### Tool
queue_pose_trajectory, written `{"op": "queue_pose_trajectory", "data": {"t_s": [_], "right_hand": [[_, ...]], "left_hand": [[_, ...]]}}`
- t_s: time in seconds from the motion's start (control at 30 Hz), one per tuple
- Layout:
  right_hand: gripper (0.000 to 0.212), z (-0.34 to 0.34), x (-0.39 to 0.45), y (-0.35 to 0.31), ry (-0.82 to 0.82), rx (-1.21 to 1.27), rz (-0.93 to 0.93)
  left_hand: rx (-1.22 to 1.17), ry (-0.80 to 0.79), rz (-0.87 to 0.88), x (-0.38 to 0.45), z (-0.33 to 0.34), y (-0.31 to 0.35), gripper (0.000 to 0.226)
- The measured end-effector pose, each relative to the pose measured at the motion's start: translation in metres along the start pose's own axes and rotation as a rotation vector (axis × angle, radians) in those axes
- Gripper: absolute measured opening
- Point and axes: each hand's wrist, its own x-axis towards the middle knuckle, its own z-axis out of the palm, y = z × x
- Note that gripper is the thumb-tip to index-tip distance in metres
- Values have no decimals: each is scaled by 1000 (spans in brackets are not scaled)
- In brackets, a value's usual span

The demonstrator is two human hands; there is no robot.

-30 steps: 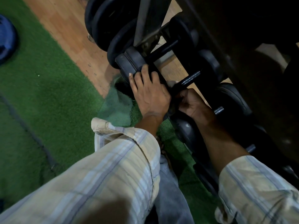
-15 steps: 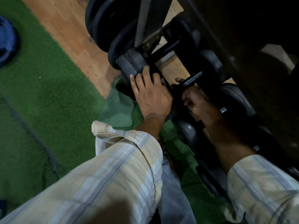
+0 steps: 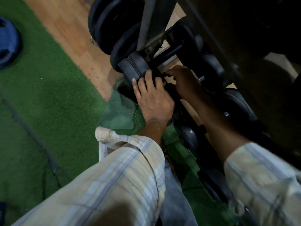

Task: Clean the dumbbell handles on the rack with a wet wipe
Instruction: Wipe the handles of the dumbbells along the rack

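A low rack (image 3: 146, 30) holds a row of black dumbbells. My left hand (image 3: 153, 98) lies over the round head of one dumbbell (image 3: 130, 69), fingers curved down around its edge. My right hand (image 3: 187, 82) reaches between the dumbbell heads and curls over that dumbbell's handle, of which only a short metal stub (image 3: 202, 78) shows past the knuckles. No wet wipe shows; the right palm hides whatever it holds. A black handle of the dumbbell behind (image 3: 169, 54) is bare.
Black weight plates (image 3: 110, 26) lean at the rack's far end on a wooden floor strip (image 3: 68, 33). Green turf (image 3: 40, 95) covers the left, with a lifted corner (image 3: 118, 111) by my left wrist. A blue round object (image 3: 8, 43) lies far left. More dumbbells (image 3: 236, 103) continue to the right.
My right hand has moved up the row from a nearer handle and now curls over the handle beside my left hand. The left hand stays on the dumbbell head.
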Motion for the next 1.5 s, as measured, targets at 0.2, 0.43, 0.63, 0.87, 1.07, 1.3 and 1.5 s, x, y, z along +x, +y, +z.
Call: {"op": "queue_pose_trajectory", "data": {"t_s": [0.2,0.43,0.63,0.87,1.07,1.3,1.5], "right_hand": [[13,16,-1,5,-31,-73,-63],[14,-10,-67,-16,590,560,391],[15,7,-73,21,732,869,1160],[8,-1,-46,34,631,1153,1192],[15,8,-68,-1,283,1208,1178],[25,0,-57,16,191,1306,1181],[25,-6,-50,16,60,989,1205]], "left_hand": [[9,-10,1,0,0,-1,34],[17,-5,4,0,-1,0,33],[26,-3,7,0,-1,0,33],[35,-13,12,0,-2,0,36],[40,-12,16,1,-2,1,35],[18,-19,17,1,-1,-1,33],[-10,-23,16,2,-1,-2,33]]}}
